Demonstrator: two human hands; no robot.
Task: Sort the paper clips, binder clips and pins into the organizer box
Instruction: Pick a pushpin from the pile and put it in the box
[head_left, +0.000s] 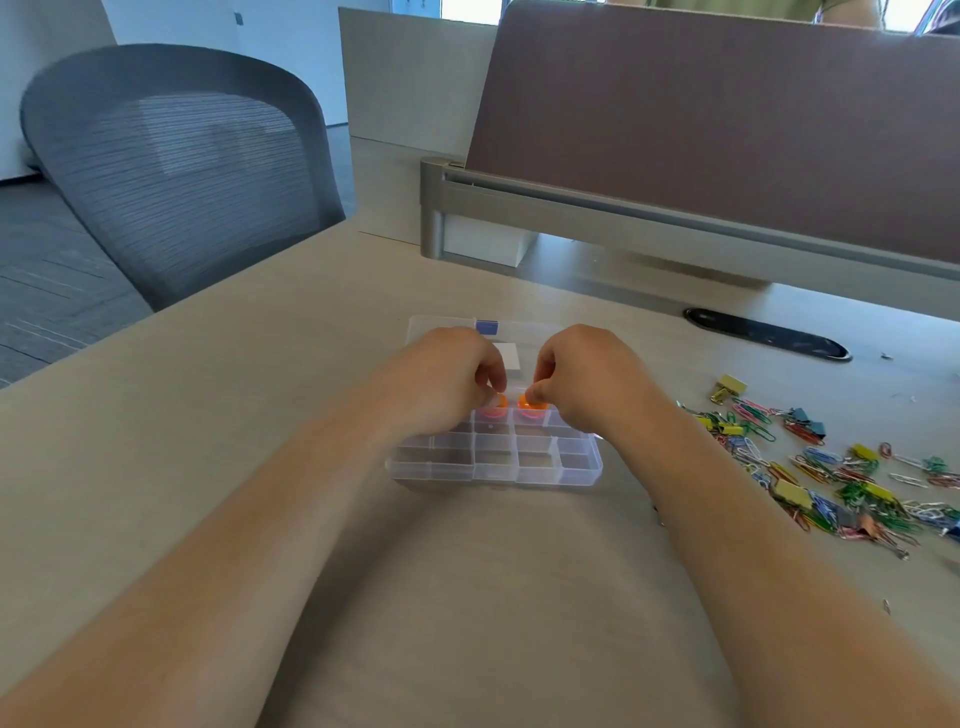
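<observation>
Orange little plastic pieces are sitting at the back row of our clear plastic organizer box.
Our left hand and right hand are each pinching one by its sides; they are looking light and slippery.

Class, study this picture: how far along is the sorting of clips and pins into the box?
Barely started. Done: nothing clear; the near compartments of the box look empty. In hand: two orange pieces lie in far compartments, the right hand pinching one, the left hand at the other. Left: the pile of paper clips and binder clips on the desk.
</observation>
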